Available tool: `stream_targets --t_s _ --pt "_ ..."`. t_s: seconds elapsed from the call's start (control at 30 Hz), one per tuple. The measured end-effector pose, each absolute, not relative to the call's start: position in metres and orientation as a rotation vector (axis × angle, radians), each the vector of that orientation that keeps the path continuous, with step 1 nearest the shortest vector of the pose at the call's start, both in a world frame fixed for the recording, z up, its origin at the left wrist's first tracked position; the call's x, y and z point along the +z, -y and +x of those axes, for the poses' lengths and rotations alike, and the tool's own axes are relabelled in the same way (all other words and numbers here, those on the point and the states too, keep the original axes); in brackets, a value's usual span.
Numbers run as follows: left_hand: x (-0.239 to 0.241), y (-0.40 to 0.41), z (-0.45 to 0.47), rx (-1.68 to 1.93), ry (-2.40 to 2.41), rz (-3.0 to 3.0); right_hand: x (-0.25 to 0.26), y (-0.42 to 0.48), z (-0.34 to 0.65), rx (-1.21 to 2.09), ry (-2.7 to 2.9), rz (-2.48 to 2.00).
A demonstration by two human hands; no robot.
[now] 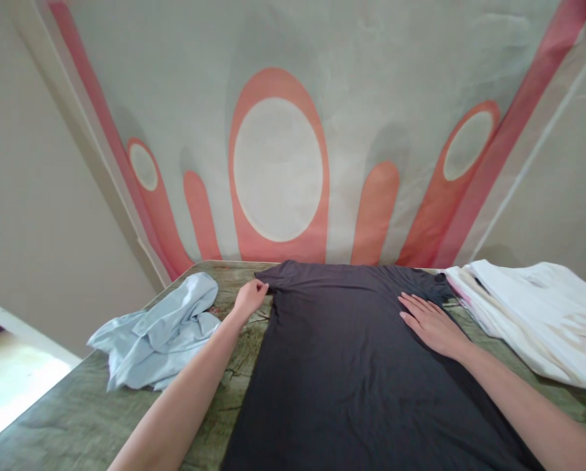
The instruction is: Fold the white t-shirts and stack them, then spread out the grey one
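Observation:
A dark grey T-shirt (342, 366) lies spread flat on the greenish wood-grain table (52, 418), reaching from the far edge toward me. My left hand (250, 297) pinches the shirt's far left corner, at the sleeve. My right hand (433, 324) rests flat, palm down with fingers together, on the shirt's right upper part.
A crumpled light blue garment (158, 333) lies on the table to the left of the shirt. A stack of white folded clothes (538, 314) sits at the right. A grey wall cloth with red-orange ovals (278, 170) hangs right behind the table's far edge.

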State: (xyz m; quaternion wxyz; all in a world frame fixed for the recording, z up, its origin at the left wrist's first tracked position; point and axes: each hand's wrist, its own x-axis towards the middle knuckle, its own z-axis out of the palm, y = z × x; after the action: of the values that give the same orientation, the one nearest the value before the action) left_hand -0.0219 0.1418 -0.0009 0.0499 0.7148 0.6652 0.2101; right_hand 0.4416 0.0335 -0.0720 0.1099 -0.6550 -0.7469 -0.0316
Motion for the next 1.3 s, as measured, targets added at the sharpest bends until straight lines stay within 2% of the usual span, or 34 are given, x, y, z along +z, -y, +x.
stream_targets --t_s 0.57,0.7,0.8,1.0,1.13,1.3 --pt "-0.016 -0.143 -0.013 0.899 -1.795 1.883 -0.08 -0.036 0.448 -0.136 2.224 -1.869" --pt "-0.019 -0.142 -0.013 0.901 -1.648 1.738 -0.067 -0.035 0.44 -0.24 2.184 -1.765" --pt "-0.019 -0.141 -0.014 0.911 -1.54 1.629 -0.039 -0.025 0.406 -0.221 2.214 -1.634" --pt "-0.016 -0.139 -0.017 0.948 -1.453 1.492 0.015 0.008 0.264 0.269 2.524 -1.209" --pt "-0.02 -0.14 -0.017 0.958 -1.427 1.477 0.02 0.023 0.184 0.42 2.599 -1.081" --pt "-0.028 -0.147 -0.019 0.959 -1.435 1.5 0.021 0.048 0.138 0.506 2.542 -1.1"
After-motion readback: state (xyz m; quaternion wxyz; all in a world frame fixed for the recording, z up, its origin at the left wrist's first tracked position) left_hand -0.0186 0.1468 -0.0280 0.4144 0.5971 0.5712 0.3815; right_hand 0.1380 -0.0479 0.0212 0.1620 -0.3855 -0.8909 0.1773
